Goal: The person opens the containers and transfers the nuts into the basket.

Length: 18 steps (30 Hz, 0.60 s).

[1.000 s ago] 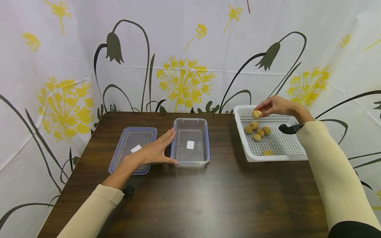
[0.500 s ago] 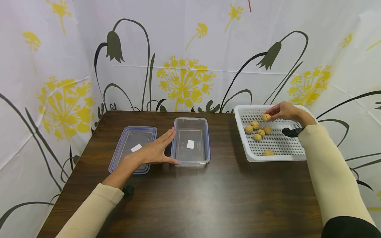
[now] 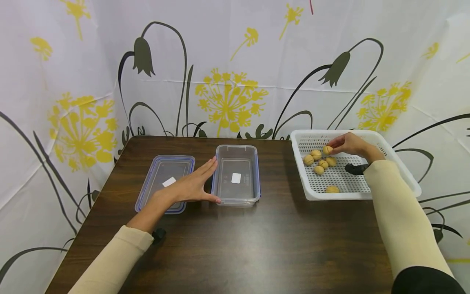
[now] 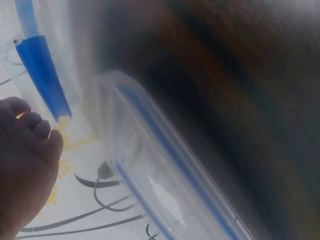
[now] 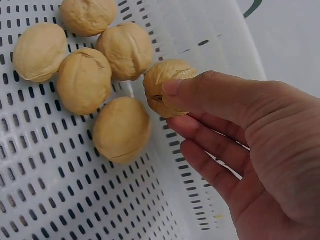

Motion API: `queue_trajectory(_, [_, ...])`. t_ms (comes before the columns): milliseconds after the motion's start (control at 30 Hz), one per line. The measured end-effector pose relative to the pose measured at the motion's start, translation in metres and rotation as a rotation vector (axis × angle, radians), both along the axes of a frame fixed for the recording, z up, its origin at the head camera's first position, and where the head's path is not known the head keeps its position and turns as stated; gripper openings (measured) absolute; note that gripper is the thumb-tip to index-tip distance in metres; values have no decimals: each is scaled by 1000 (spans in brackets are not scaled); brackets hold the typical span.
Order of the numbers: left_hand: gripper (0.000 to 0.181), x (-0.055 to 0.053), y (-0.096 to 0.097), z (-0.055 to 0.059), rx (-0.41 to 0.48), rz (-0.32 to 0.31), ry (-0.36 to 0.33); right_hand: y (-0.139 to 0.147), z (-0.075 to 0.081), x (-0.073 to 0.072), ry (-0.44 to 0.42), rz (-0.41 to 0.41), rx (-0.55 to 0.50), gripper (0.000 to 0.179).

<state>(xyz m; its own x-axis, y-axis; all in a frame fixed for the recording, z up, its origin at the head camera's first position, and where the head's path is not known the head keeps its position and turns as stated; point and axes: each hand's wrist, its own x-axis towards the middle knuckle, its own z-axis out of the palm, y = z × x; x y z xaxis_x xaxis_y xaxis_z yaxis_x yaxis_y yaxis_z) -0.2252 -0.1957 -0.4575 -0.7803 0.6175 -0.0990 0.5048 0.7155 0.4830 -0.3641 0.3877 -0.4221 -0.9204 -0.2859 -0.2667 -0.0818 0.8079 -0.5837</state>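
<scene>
Between the thumb and fingers of my right hand (image 3: 350, 146) a walnut (image 5: 167, 85) is pinched, low inside the white perforated basket (image 3: 409, 188). Several other walnuts (image 5: 84, 80) lie on the basket floor close by, and one lone walnut (image 3: 332, 189) sits nearer the front wall. My left hand (image 3: 191, 185) has its fingers stretched out and thumb spread, touching the left side of a clear plastic container (image 3: 235, 163) with a white sticker on its bottom. In the left wrist view the fingers show beside a blue clip (image 4: 45, 80).
A clear lid (image 3: 161, 167) with a blue seal lies left of the container, partly under my left hand and wrist in the head view. All stand on a dark wooden table (image 3: 257, 245). Behind it hangs a white flowered curtain (image 3: 227, 49).
My right hand has moved right and then lower into the basket with the walnut, coming close beside the other walnuts. My left hand stays at the container.
</scene>
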Motion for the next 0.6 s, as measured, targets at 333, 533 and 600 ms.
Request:
queue_trajectory(333, [132,0,-1,0,-8,3,-6,-4,-9,6,6,9,-38,43])
queue_trajectory(533, [133,2,-1,0,1,8,-5,-2,-18,6,3,22,-14,43])
queue_trajectory(600, [133,2,-1,1,4,9,-3,-2,-19,5,4,21,-12,41])
